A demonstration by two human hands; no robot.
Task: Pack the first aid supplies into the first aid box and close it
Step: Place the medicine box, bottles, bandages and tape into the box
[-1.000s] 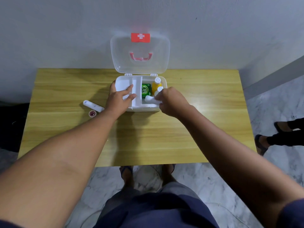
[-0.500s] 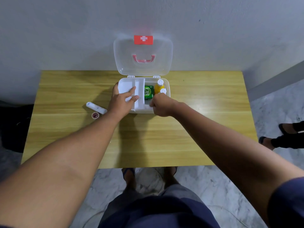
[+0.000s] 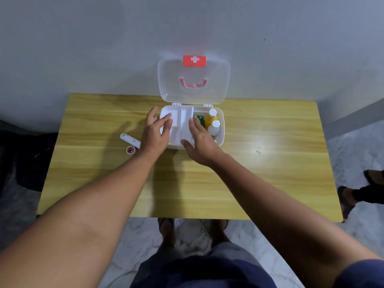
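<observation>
**Both hands open at the first aid box [image 3: 221,129], centre frame.**
Left fingers [image 3: 166,129] spread over the white tray [image 3: 176,134]; right fingers [image 3: 194,127] straight beside the green packet [image 3: 200,118], both empty. Left hand [image 3: 154,133], right hand [image 3: 201,145]. Lid [image 3: 194,94] upright. Tube [image 3: 130,139] and tape roll [image 3: 131,150] lie on the surface [image 3: 259,163] at left.

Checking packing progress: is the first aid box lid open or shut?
Open: the clear lid stands raised behind the white box.
</observation>
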